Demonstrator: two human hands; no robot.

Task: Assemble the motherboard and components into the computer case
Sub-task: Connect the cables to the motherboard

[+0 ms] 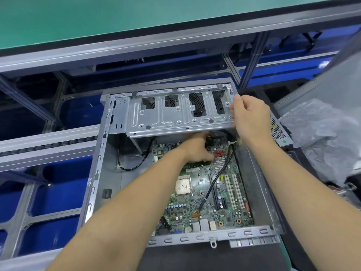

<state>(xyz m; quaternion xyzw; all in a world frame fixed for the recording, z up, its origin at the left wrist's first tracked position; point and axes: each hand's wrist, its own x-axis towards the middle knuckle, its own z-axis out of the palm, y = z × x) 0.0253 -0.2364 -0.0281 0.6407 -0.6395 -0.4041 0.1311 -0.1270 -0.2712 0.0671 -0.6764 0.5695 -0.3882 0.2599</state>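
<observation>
I see the computer case (101,153) lying open on its side, with its left wall toward the blue bins (58,192). The motherboard (203,194) lies flat on the floor of the case, nearer the right wall and reaching down to the near edge. A thin black cable (132,167) loops over the bare floor by the left wall. My left hand (197,149) reaches in over the far end of the motherboard, just under the edge of the metal drive cage (175,112). Its fingers are curled and look pinched on something dark there, perhaps a plug, but I cannot tell what it is. The drive cage runs long from the left wall to the right wall along the far edge of the case. It hangs over the far part of the board, so it hides what my left fingers are working on. A second black cable (220,177) runs from near that spot down across the board toward the near edge. My right hand (248,118) grips the right end of the drive cage, fingers curled round its edge. I think it is holding the cage up. The spot to plug into lies just ahead of my left fingers, so the left hand is nearer. By the far right corner a power supply (279,132) shows only partly, and crinkled plastic wrap (322,133) lies past it.
</observation>
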